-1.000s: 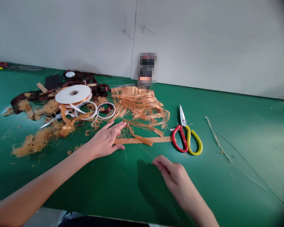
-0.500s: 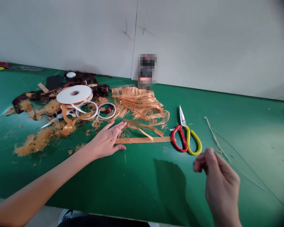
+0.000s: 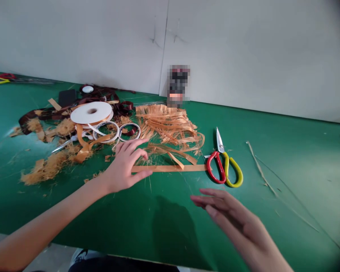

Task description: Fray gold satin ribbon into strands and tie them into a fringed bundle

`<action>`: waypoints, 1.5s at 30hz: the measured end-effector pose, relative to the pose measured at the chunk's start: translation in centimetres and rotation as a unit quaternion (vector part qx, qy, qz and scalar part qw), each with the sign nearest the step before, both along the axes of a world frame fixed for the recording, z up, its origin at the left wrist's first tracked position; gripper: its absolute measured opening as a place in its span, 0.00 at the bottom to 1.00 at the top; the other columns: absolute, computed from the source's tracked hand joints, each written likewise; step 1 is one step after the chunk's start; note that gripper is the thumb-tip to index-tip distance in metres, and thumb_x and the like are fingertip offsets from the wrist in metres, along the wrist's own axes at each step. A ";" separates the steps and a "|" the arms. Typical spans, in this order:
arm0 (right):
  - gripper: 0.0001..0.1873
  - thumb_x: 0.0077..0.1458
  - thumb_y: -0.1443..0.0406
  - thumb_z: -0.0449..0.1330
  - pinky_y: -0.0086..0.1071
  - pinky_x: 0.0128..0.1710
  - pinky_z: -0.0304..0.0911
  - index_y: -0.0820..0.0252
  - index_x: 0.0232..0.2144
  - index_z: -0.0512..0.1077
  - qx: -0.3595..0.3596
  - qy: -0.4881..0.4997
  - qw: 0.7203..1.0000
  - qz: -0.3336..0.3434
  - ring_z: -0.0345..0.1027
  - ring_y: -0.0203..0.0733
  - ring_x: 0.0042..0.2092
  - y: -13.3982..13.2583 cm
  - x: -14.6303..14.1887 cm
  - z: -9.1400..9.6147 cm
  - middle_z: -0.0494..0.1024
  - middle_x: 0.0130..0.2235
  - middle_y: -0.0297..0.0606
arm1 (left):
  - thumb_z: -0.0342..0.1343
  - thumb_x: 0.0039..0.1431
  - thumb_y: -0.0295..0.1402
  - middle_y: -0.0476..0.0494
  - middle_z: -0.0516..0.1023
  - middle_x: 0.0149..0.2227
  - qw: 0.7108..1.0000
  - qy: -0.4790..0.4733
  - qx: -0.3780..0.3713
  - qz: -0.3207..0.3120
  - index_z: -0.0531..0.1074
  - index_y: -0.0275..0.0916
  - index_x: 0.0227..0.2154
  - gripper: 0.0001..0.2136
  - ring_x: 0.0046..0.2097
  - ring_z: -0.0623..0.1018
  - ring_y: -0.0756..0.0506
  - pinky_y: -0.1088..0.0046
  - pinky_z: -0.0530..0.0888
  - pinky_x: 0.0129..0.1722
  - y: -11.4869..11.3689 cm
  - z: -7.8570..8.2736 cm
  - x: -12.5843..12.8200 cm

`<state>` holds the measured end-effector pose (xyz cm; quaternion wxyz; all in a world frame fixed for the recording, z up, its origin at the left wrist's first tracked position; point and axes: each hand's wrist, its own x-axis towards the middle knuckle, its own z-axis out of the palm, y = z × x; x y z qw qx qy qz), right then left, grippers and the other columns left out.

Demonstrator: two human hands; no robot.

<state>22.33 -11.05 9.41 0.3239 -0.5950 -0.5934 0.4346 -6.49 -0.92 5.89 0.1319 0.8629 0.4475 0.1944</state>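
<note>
My left hand (image 3: 127,166) is open above the left end of a flat tan ribbon strip (image 3: 164,169), its fingers apart and curved. Just beyond its fingertips lie frayed tan ribbon pieces (image 3: 184,155) with loose threads. Over the green table's front part, my right hand (image 3: 232,215) hangs open with fingers stretched out, holding nothing that I can see. Scissors (image 3: 220,147) with one red and one yellow handle lie behind it, blades pointing away. A pile of fringed tan ribbons (image 3: 167,124) rests behind the strip.
A white ribbon spool (image 3: 82,113), white rings (image 3: 129,132), brown ribbon (image 3: 102,94) and tan fluff (image 3: 45,166) crowd the left. A second pair of scissors (image 3: 5,78) lies far left. A thin stem (image 3: 260,170) is on the right. A pale wall (image 3: 243,49) closes the back.
My right hand has moved left and unfolded from a closed pinch to stretched fingers. My left hand has lifted and drawn back slightly left from the frayed ribbon.
</note>
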 end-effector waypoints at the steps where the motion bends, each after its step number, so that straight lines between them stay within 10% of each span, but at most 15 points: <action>1: 0.15 0.58 0.62 0.56 0.36 0.45 0.73 0.53 0.48 0.69 0.025 -0.036 0.999 0.023 0.77 0.44 0.45 -0.3 -1.0 0.1 0.82 0.43 0.40 | 0.54 0.59 0.48 0.30 0.58 0.65 0.999 -0.022 0.027 -0.012 0.65 0.40 0.45 0.19 0.64 0.58 0.31 0.42 0.56 0.58 -0.8 0.8 0.5; 4: 0.18 0.57 0.68 0.55 0.32 0.45 0.73 0.56 0.50 0.66 0.083 -0.066 0.988 0.109 0.77 0.41 0.45 -0.6 -3.9 0.3 0.81 0.45 0.41 | 0.59 0.56 0.46 0.29 0.60 0.64 0.984 -0.074 -0.007 -0.162 0.53 0.37 0.60 0.34 0.64 0.61 0.35 0.52 0.60 0.59 -3.5 2.6 2.6; 6: 0.16 0.54 0.70 0.56 0.32 0.45 0.73 0.58 0.47 0.69 0.074 -0.054 0.980 0.177 0.76 0.42 0.45 -0.5 -5.1 0.5 0.80 0.45 0.42 | 0.54 0.62 0.37 0.34 0.70 0.57 0.963 -0.123 -0.047 -0.235 0.55 0.39 0.60 0.25 0.58 0.70 0.41 0.61 0.67 0.56 -4.9 3.0 4.0; 11: 0.23 0.51 0.70 0.62 0.29 0.43 0.74 0.48 0.50 0.73 0.012 -0.011 0.974 0.226 0.78 0.41 0.42 -0.1 -4.0 2.1 0.81 0.46 0.34 | 0.46 0.66 0.25 0.44 0.80 0.38 0.949 -0.198 -0.117 -0.217 0.70 0.39 0.46 0.11 0.38 0.79 0.49 0.76 0.75 0.39 -5.4 1.5 4.7; 17: 0.06 0.49 0.60 0.65 0.39 0.46 0.74 0.49 0.32 0.81 0.012 -0.023 1.000 0.017 0.76 0.50 0.47 1.4 2.3 1.3 0.84 0.37 0.37 | 0.49 0.64 0.29 0.47 0.78 0.30 0.966 -0.048 -0.084 -0.238 0.75 0.40 0.31 0.10 0.32 0.75 0.47 0.70 0.70 0.33 -4.4 1.0 2.2; 21: 0.13 0.38 0.57 0.69 0.47 0.45 0.73 0.57 0.29 0.78 0.056 -0.017 0.981 -0.184 0.77 0.53 0.41 2.9 4.0 -0.4 0.83 0.37 0.43 | 0.60 0.55 0.40 0.45 0.73 0.33 0.975 0.013 -0.093 -0.200 0.72 0.40 0.21 0.11 0.36 0.71 0.44 0.63 0.67 0.37 -4.2 2.9 1.7; 25: 0.19 0.39 0.57 0.68 0.46 0.35 0.72 0.56 0.36 0.76 0.102 -0.102 0.940 -0.308 0.75 0.51 0.37 4.5 1.8 -1.4 0.80 0.40 0.43 | 0.57 0.56 0.43 0.40 0.73 0.45 0.985 -0.041 -0.085 -0.143 0.73 0.41 0.33 0.11 0.48 0.71 0.38 0.57 0.67 0.47 -3.9 3.0 3.0; 29: 0.09 0.51 0.63 0.61 0.51 0.49 0.65 0.56 0.37 0.75 0.212 -0.223 0.938 -0.157 0.70 0.52 0.47 6.6 -1.7 -2.7 0.77 0.43 0.43 | 0.49 0.56 0.59 0.29 0.55 0.66 0.990 0.037 -0.033 -0.132 0.59 0.33 0.60 0.38 0.66 0.54 0.32 0.49 0.58 0.61 -3.8 -1.0 5.3; 34: 0.13 0.54 0.68 0.59 0.54 0.56 0.59 0.65 0.42 0.75 0.245 -0.296 0.923 -0.036 0.59 0.58 0.57 9.5 -4.1 -5.1 0.71 0.53 0.53 | 0.45 0.63 0.51 0.27 0.53 0.66 0.988 0.091 0.006 -0.124 0.52 0.26 0.63 0.36 0.67 0.55 0.35 0.54 0.57 0.64 -4.2 -5.3 6.3; 40: 0.08 0.54 0.71 0.57 0.55 0.56 0.59 0.61 0.26 0.76 0.204 -0.224 0.953 -0.013 0.60 0.57 0.57 11.4 -4.3 -6.5 0.75 0.49 0.51 | 0.40 0.68 0.24 0.38 0.76 0.53 0.985 -0.027 0.066 -0.159 0.66 0.34 0.52 0.14 0.58 0.72 0.44 0.62 0.70 0.57 -4.9 -5.6 4.9; 45: 0.04 0.54 0.68 0.60 0.44 0.51 0.65 0.60 0.28 0.74 0.177 -0.156 0.972 0.016 0.70 0.47 0.49 11.0 -4.1 -5.1 0.78 0.44 0.45 | 0.42 0.67 0.24 0.40 0.76 0.48 0.988 -0.142 -0.020 -0.053 0.66 0.38 0.39 0.09 0.46 0.79 0.47 0.71 0.77 0.44 -4.9 -4.0 4.6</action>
